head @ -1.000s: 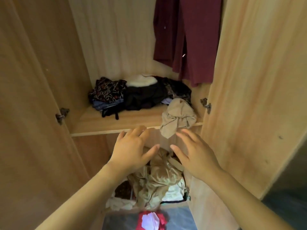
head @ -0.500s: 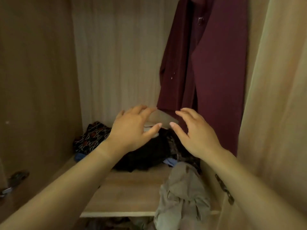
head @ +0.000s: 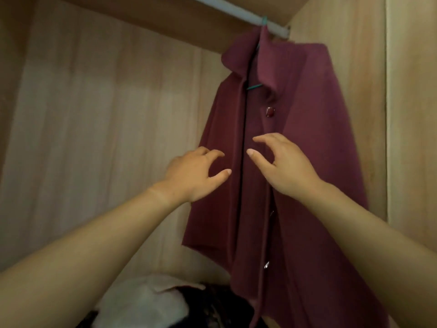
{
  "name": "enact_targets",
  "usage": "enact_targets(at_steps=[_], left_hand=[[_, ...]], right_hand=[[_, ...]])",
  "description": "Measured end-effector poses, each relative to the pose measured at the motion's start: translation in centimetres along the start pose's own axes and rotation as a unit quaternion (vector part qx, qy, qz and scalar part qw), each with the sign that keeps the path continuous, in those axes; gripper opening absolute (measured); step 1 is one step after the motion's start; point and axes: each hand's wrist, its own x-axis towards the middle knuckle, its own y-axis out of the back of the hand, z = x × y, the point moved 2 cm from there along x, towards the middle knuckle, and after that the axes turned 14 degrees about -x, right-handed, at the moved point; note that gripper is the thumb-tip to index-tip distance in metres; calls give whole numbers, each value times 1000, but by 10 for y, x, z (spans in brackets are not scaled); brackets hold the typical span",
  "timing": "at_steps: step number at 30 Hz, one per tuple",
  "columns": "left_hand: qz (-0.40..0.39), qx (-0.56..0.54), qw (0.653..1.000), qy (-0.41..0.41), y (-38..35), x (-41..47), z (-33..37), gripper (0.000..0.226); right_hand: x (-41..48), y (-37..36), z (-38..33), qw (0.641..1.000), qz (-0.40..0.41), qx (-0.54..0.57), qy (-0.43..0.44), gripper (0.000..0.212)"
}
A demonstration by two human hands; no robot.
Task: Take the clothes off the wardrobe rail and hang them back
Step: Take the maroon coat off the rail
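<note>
Item, nearest: two bare forearms, entering from the lower corners and converging toward the middle of the view. Left hand: back toward the camera, fingers spread and loosely curved, thumb held out; grip wide and holding nothing, placed in front of the left front panel of the garment. Right hand: raised slightly higher, fingers likewise curved and apart, thumb pointing toward the left hand; grip unclosed and empty, placed in front of the buttoned edge. Whether either set of fingertips touches the cloth cannot be told. Item, the task's thing: one maroon shirt, hanging at the right side of the wardrobe, front toward the camera, long axis vertical, collar uppermost and hem downward; the front opening runs as a dark line from collar to hem and passes between the two hands. One button shows above the right hand, with further ones lower on the same edge. Item, below: a white piece and a dark piece of clothing, lying in a heap under the left forearm. Item, above: green hanger inside the collar, its hook over the white rail, which runs aslant across the top. Item, farthest: pale wood-grain back panel.
</note>
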Motion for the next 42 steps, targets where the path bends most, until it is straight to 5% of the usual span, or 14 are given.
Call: enact_targets(at_steps=[10,16,24,31,42], left_hand=[[77,-99,988,-95,1,142,-42,54],[149,-160,969,-114,-7,204,-39,55],[222,-207,945,-123,-30,261,-32,68],[184,-173,962,-107,-64,267,-57,91],[197,-225,947,-121,-63,252,-62,86]], right_hand=[[131,27,37,972,139,-187,-11,39],[188,58,80,960,202,-192,-39,35],[233,59,133,965,146,-211,-49,44],[256,53,150,968,110,-214,-68,35],[266,48,159,987,94,-91,-96,34]])
